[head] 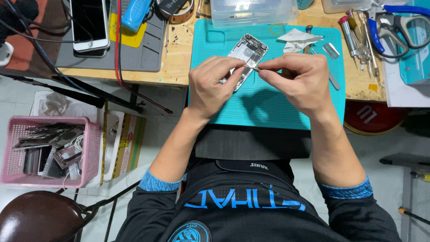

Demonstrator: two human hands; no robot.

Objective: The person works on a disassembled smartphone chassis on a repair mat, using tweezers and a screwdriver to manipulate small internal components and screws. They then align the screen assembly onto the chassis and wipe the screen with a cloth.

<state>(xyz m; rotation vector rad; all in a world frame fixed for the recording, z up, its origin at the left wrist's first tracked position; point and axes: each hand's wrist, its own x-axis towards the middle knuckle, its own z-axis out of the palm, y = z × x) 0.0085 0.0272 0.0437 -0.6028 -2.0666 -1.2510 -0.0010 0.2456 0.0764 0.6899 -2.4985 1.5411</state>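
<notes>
Left hand [214, 85]: fingers curled around the lower edge of the opened phone [247, 54], pinning it on the teal mat [268, 107].
Right hand [301, 78]: thumb and forefinger pinched on a thin tool [256, 69], tip touching the phone's edge by the left fingertips; tool kind hard to tell, mostly hidden.
Opened phone: back shell, internals up, tilted diagonally on the upper middle of the mat; lower half covered by the left hand.
Pink basket [92, 148]: on the floor at left, filled with phone parts, flat panels and white cables.
Clear plastic box [253, 11]: top edge of the table [179, 67], just behind the mat; contents unclear.
Grey mat [148, 49]: left on the table, carrying a white phone [89, 22], a yellow card [132, 38] and a blue tool handle [136, 13].
Screwdrivers [358, 38]: bunch right of the teal mat, beside blue-handled pliers [398, 27].
White crumpled paper [298, 39]: top right corner of the teal mat, near a small metal blade [331, 50].
Cables [118, 58]: red and black, running off the table edge at left.
Brown stool [40, 217]: bottom left, below the basket.
</notes>
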